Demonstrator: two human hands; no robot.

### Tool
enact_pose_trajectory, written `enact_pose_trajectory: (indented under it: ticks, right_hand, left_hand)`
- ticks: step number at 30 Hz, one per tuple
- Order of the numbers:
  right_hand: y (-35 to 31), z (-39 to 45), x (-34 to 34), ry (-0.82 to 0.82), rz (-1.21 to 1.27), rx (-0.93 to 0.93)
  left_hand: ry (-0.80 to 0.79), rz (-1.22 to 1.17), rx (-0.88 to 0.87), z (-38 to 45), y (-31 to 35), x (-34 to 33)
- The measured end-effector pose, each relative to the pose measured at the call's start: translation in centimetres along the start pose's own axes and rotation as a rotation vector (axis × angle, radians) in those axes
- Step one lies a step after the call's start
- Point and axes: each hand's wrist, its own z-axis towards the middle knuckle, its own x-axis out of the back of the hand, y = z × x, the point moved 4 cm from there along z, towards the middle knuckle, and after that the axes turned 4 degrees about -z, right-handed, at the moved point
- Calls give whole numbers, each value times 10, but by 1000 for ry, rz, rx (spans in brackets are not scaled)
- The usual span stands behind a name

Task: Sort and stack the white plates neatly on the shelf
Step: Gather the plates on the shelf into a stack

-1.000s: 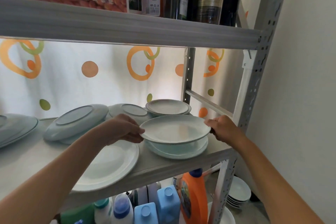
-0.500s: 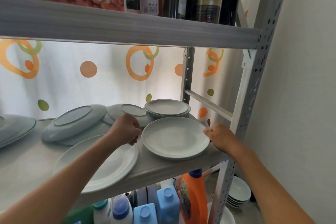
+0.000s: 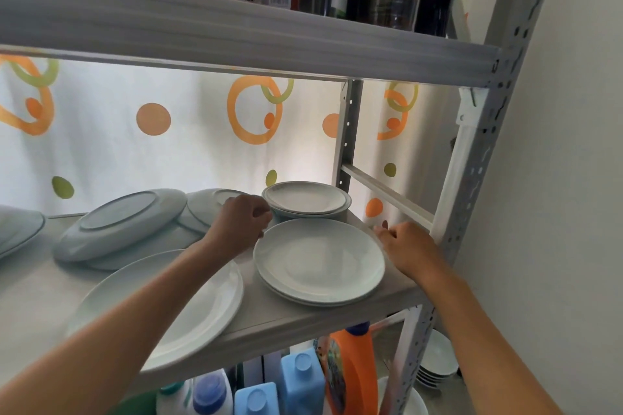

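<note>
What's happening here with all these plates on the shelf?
A person is tidying white plates on a grey shelf. Both hands are at a small stack of plates near the shelf's right end: the left hand at its left rim with curled fingers, the right hand at its right rim. Another small stack sits behind it. A large plate lies at the front, partly under the left forearm, and upside-down plates lean untidily further back, not yet sorted.
</note>
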Motion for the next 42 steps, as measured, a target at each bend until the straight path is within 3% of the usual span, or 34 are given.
enact_pose_trajectory:
  ticks: [6, 11, 16, 21, 24, 29, 33, 35, 38, 42]
  right_hand:
    - [-27, 21, -6, -42, 198, 63]
    - [-29, 23, -3, 77, 123, 177]
    - [-26, 20, -8, 89, 138, 222]
    - [-22, 30, -14, 29, 314, 97]
    - [-23, 33, -22, -108, 476, -35]
    - [-29, 27, -22, -279, 1032, -316]
    - [-38, 22, -12, -234, 1429, -326]
    - [-41, 20, -3, -202, 1475, -312]
    - [-48, 12, 3, -189, 1384, -285]
    - [-61, 2, -3, -170, 1362, -313]
  left_hand:
    - [-147, 278, -123, 41, 6, -43]
    - [-294, 329, -116, 53, -1, -69]
    - [-226, 388, -149, 49, 5, -71]
    - [-121, 508, -282, 47, 27, -60]
    - [-83, 583, -351, 40, 39, -52]
    - [-6, 510, -458, 21, 61, -32]
    - [61, 433, -586, 3, 79, -14]
    - [85, 355, -613, -12, 83, -7]
    - [3, 144, -518, -30, 78, 1]
    - [-81, 41, -190, -34, 55, 19]
